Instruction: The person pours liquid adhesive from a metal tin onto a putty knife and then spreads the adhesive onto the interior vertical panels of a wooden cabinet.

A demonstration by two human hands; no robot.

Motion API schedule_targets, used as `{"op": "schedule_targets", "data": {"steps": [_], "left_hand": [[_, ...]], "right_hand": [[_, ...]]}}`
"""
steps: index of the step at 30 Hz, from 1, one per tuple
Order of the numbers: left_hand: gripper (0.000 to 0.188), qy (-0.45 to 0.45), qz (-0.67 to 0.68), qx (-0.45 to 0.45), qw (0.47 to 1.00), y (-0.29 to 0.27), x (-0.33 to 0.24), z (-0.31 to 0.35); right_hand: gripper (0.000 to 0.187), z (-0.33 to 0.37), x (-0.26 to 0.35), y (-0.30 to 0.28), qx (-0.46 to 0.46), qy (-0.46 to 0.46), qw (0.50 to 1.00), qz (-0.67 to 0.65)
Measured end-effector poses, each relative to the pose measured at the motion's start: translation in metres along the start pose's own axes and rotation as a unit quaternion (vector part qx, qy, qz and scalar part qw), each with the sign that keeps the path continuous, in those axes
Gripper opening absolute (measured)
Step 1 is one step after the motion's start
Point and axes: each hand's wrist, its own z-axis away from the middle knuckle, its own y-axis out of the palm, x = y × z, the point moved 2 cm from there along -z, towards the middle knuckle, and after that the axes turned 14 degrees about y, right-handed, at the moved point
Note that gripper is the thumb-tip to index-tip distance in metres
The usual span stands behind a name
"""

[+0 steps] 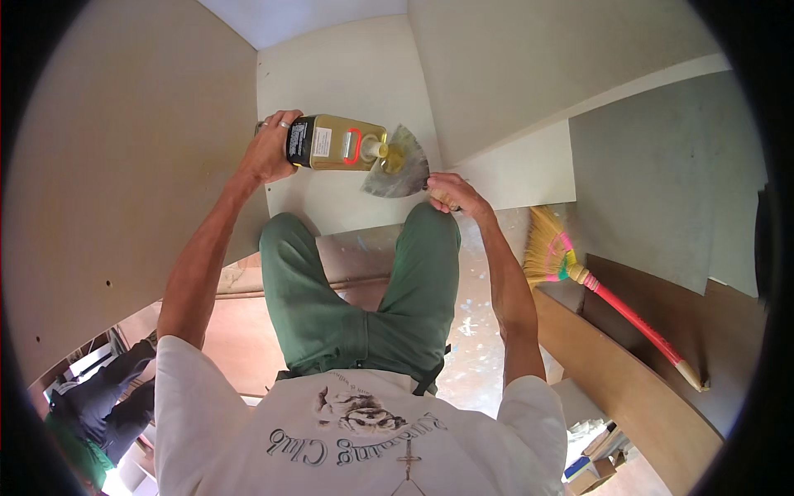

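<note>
left hand (271, 149) grasps the black base end of a boxy yellowish container with a red handle (332, 147) — tipped sideways, spout at the blade of a fan-shaped grey metal scraper (395, 182). right hand (455, 193) clenched round scraper's handle — yellow liquid (399, 157) on blade, white flat panel (343, 205) beneath.

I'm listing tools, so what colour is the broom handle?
The broom handle is mostly red, seen best in the head view.

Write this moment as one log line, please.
left hand: holding yellowish can; right hand: holding scraper; can spout: toward scraper; yellowish substance: on scraper; broom: at right
</note>
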Motion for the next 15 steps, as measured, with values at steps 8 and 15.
{"op": "schedule_targets", "data": {"steps": [8,15], "left_hand": [[0.097,-0.057,0.160,-0.072,0.983,0.017,0.023,0.050],[0.100,-0.068,0.309,-0.165,0.934,0.051,0.038,0.081]], "right_hand": [[0.033,0.022,0.034,0.024,-0.018,-0.022,0.999,-0.022],[0.034,0.014,0.067,0.044,0.003,-0.039,0.999,-0.004]]}}
